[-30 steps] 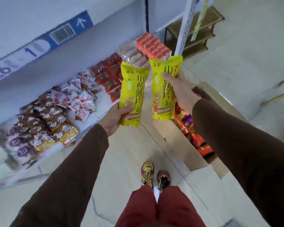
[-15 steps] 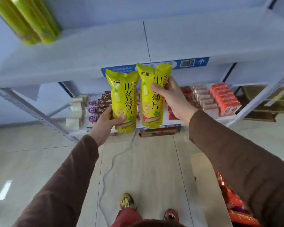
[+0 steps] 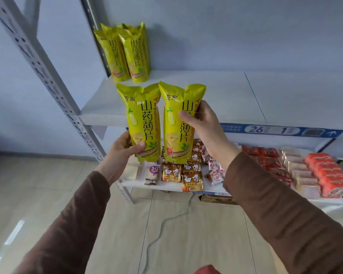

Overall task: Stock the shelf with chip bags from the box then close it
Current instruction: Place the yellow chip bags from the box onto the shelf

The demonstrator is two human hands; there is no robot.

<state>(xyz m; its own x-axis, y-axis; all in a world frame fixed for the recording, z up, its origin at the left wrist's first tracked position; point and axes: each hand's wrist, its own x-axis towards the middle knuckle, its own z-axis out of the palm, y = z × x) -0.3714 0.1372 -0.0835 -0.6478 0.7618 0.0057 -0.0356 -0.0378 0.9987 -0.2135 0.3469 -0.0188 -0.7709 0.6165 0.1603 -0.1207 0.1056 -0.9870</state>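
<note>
I hold two tall yellow chip bags upright, side by side, in front of the white upper shelf (image 3: 216,95). My left hand (image 3: 123,151) grips the bottom of the left chip bag (image 3: 142,115). My right hand (image 3: 204,123) is closed around the middle of the right chip bag (image 3: 176,135). Both bags sit just below and in front of the shelf's front edge. Several identical yellow chip bags (image 3: 127,54) stand upright at the back left of that shelf, against the wall. The box is out of view.
A perforated grey upright (image 3: 48,86) frames the shelf's left side. The lower shelf (image 3: 166,187) carries orange, red and white snack packs. A blue price strip (image 3: 281,130) runs under the upper shelf. A white cable (image 3: 162,224) lies on the tiled floor.
My view has tilted up from the floor and box to the upper shelf. Both hands have raised their bags up toward the shelf's front edge, and the stocked bags have come into sight.
</note>
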